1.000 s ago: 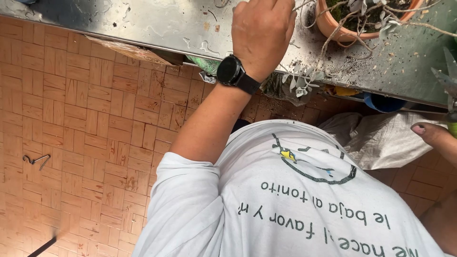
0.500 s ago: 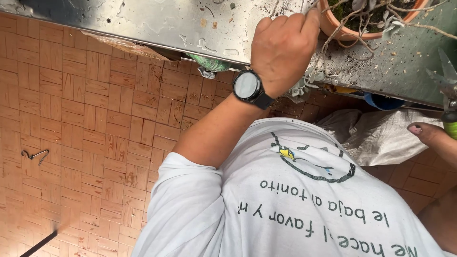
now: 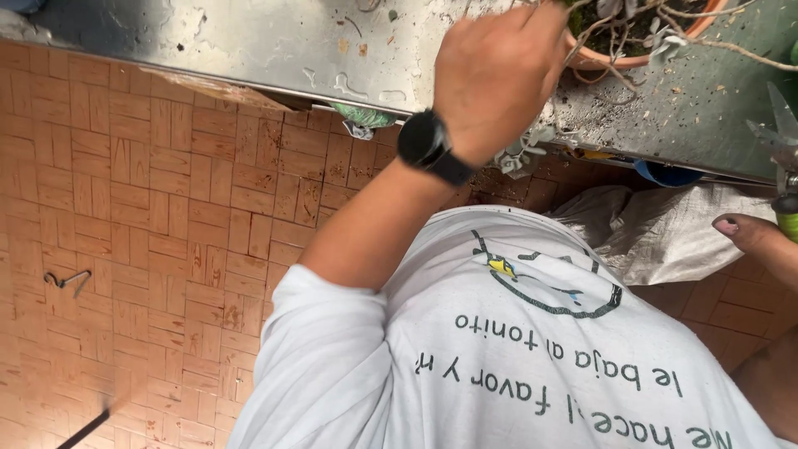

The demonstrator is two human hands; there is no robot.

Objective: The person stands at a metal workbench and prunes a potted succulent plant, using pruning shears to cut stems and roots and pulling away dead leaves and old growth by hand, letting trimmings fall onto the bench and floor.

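The left hand point(image 3: 495, 79), with a black watch point(image 3: 432, 145) on its wrist, reaches across the metal worktop point(image 3: 249, 41) to a terracotta pot point(image 3: 611, 58) near the worktop's front edge. Its fingers are curled in against the dry, pale stems point(image 3: 657, 41) that trail from the pot, but the back of the hand hides the fingertips, so I cannot tell whether it has closed on a stem or only presses against them. The right hand point(image 3: 761, 245) sits at the far right of the view, below the worktop, gripping a green handle point(image 3: 788, 220) of garden shears whose blades point(image 3: 777, 125) point up towards the worktop.

The pot stands close to the front edge, and a sideways pull on the stems could tip it or drag it off onto the brick-patterned floor point(image 3: 150, 233). The stems look brittle and could snap where they are not meant to. The open blades lie near a long trailing stem point(image 3: 748, 56) and not far from the left forearm, so a hurried move could nick either.

To the left of the pot the worktop offers open room, strewn only with bits of soil and leaf. A white sack point(image 3: 673, 233) lies beneath the edge, and clipped grey leaves point(image 3: 519, 158) hang there.
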